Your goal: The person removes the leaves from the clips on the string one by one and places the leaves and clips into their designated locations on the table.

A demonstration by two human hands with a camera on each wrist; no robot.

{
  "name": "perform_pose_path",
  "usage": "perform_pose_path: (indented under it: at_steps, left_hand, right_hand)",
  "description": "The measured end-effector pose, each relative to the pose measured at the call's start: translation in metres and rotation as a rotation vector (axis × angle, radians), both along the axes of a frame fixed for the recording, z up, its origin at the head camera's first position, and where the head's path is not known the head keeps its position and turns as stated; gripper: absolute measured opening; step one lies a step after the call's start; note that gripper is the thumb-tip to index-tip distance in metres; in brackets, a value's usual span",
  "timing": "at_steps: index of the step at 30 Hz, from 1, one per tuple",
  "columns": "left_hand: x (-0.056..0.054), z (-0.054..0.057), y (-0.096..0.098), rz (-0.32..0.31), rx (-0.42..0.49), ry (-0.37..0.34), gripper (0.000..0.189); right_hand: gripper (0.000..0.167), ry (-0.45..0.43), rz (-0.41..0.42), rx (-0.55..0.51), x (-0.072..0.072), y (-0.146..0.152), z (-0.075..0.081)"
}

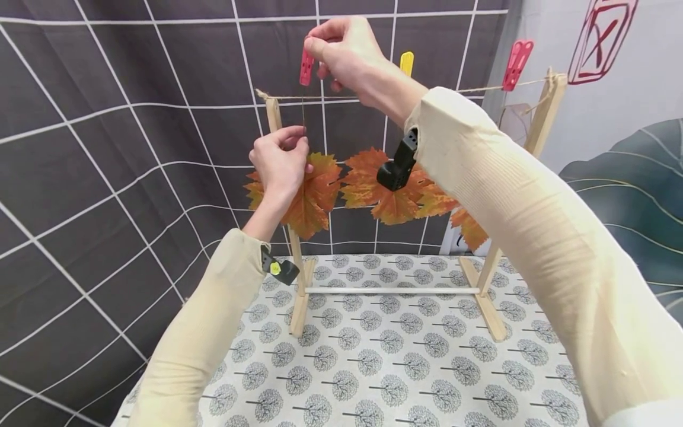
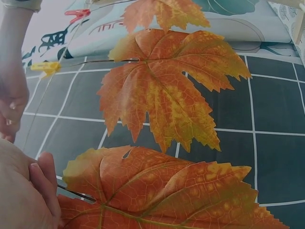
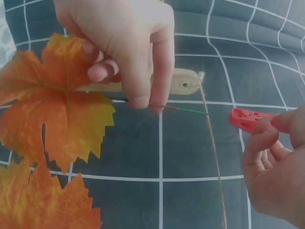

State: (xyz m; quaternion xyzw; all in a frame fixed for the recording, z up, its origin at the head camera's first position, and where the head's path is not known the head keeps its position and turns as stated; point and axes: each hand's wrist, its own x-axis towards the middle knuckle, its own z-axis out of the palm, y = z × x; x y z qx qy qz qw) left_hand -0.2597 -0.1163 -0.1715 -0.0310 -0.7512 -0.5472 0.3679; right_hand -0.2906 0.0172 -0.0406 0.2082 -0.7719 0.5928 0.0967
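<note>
Against gridded dark cloth, hands pinch a plastic peg (image 1: 306,67) and a serrated leaf (image 1: 312,198).

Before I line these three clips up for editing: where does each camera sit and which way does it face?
Head: looks forward and down at the wooden rack; both sleeved arms show, left hand on a leaf stem, right hand pinching the pink clothespin.
Left wrist: looks past the left hand's fingers at orange leaves.
Right wrist: looks across the string at both hands.
Head and right wrist views share the pink clothespin and the stem.
</note>
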Motion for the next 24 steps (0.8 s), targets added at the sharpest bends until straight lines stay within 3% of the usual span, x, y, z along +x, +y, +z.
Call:
perform_pose_path:
  at_steps: [6,24]
  left_hand:
    - [0.001,-0.002,-0.002,0.003,-0.006,0.009,0.02]
    - [0.004,-0.016,-0.01,-0.003,-0.004,0.05,0.019]
  right_hand:
    - [0.034,0.007,0.03,0.034,0.005,0.008,-0.003]
    - [0.03,-0.003,0.079,-0.066,0.012,0.043,-0.022]
